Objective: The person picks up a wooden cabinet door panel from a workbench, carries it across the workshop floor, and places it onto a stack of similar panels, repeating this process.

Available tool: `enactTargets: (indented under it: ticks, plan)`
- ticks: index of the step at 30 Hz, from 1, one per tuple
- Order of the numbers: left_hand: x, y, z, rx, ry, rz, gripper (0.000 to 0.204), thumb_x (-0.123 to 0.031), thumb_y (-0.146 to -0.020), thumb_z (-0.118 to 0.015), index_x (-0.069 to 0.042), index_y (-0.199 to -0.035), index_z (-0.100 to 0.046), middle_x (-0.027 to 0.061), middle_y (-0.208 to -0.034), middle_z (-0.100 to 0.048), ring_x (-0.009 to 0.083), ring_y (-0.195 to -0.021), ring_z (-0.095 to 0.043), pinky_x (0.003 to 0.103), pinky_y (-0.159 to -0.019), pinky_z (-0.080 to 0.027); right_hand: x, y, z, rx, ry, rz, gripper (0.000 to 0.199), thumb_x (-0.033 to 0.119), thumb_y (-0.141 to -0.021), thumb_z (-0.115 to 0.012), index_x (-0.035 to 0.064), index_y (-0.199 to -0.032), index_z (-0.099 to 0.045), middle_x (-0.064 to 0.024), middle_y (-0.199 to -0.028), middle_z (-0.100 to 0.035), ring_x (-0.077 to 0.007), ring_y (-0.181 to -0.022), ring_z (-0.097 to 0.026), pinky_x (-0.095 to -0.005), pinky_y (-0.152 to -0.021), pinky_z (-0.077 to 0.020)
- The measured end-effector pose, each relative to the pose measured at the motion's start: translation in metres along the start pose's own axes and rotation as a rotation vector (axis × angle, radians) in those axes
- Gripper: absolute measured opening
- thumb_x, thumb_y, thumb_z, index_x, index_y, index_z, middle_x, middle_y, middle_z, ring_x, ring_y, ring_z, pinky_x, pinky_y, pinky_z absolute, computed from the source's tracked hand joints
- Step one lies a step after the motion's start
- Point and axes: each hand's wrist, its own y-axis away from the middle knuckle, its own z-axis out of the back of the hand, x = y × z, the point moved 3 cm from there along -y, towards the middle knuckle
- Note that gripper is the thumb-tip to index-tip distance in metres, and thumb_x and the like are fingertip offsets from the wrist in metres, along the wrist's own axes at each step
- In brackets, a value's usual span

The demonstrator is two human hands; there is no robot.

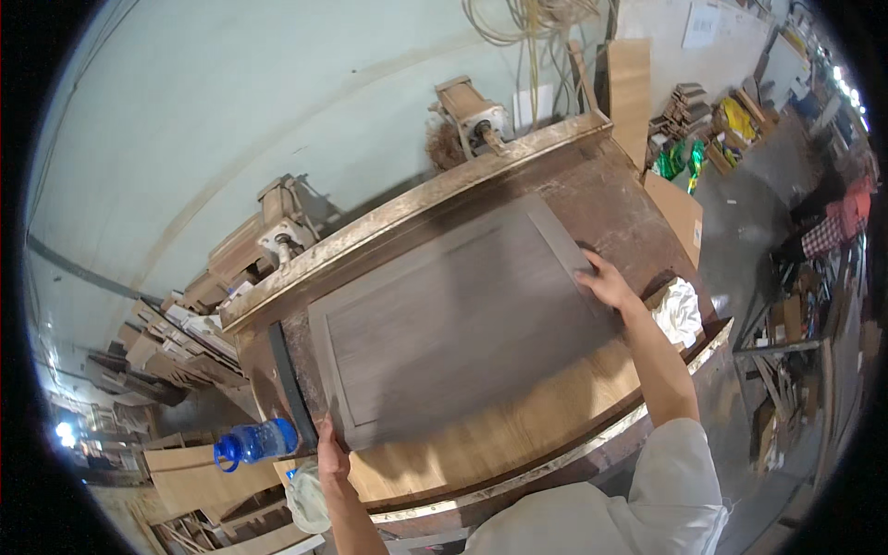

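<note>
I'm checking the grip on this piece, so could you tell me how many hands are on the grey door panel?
2. The left hand grips the grey door panel at its near-left corner, beside the blue bottle. The right hand presses on its right edge.

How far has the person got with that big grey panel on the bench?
The grey-brown framed panel already lies flat on the workbench and looks evenly stained. The left hand grips its near corner and the right hand presses on its far edge; the blurred surface suggests it is moving. A white rag lies beside it. What remains cannot be told.
</note>
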Motion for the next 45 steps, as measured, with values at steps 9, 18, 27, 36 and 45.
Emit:
enactTargets:
  ticks: [9, 18, 27, 36, 45]
  plan:
    - [0.03, -0.073, -0.081, -0.332, -0.927, -0.422, 0.065, -0.03, -0.087, -0.071, 0.001, -0.14, -0.05, 0.0238, -0.137, -0.054, 0.0379, -0.132, -0.047, 0.044, -0.113, -0.034, -0.011, -0.014, -0.03, -0.419, 0.538, -0.037, 0.051, 0.024, -0.084, -0.074, 0.0212, -0.134, -0.062, -0.0103, -0.148, -0.049, -0.0343, -0.136, -0.042, -0.0473, -0.112, -0.0363]
    - [0.026, -0.052, -0.078, -0.46, -1.169, -0.429, 0.06, -0.019, -0.083, -0.073, -0.008, -0.138, -0.052, 0.0255, -0.135, -0.051, 0.0449, -0.127, -0.046, 0.054, -0.108, -0.037, 0.005, -0.005, -0.013, -0.289, 0.545, -0.14, 0.059, 0.032, -0.081, -0.077, 0.0225, -0.137, -0.059, -0.0149, -0.137, -0.054, -0.0376, -0.129, -0.048, -0.0491, -0.109, -0.0399]
    - [0.009, -0.098, -0.107, -0.589, -1.288, -0.653, 0.052, -0.036, -0.097, -0.057, -0.018, -0.145, -0.05, 0.0203, -0.14, -0.05, 0.0414, -0.127, -0.047, 0.054, -0.106, -0.037, 0.004, -0.029, -0.045, -0.547, 0.691, -0.023, 0.059, 0.039, -0.081, -0.077, 0.0215, -0.135, -0.06, -0.0071, -0.129, -0.058, -0.0305, -0.119, -0.053, -0.0433, -0.105, -0.0425]
    - [0.01, -0.098, -0.11, -0.613, -1.308, -0.722, 0.046, -0.032, -0.1, -0.054, -0.016, -0.143, -0.053, 0.0218, -0.14, -0.051, 0.0412, -0.125, -0.049, 0.053, -0.104, -0.039, 0.006, -0.033, -0.045, -0.544, 0.68, -0.04, 0.052, 0.039, -0.086, -0.072, 0.0206, -0.134, -0.061, -0.0068, -0.129, -0.057, -0.028, -0.123, -0.051, -0.0417, -0.106, -0.0405]
    - [0.009, -0.097, -0.114, -0.624, -1.336, -0.767, 0.045, -0.033, -0.101, -0.054, -0.014, -0.142, -0.054, 0.0219, -0.134, -0.054, 0.0423, -0.121, -0.051, 0.052, -0.1, -0.042, 0.007, -0.034, -0.043, -0.544, 0.723, -0.011, 0.05, 0.039, -0.087, -0.07, 0.0214, -0.133, -0.06, -0.0064, -0.13, -0.056, -0.0285, -0.121, -0.05, -0.0441, -0.102, -0.0408]
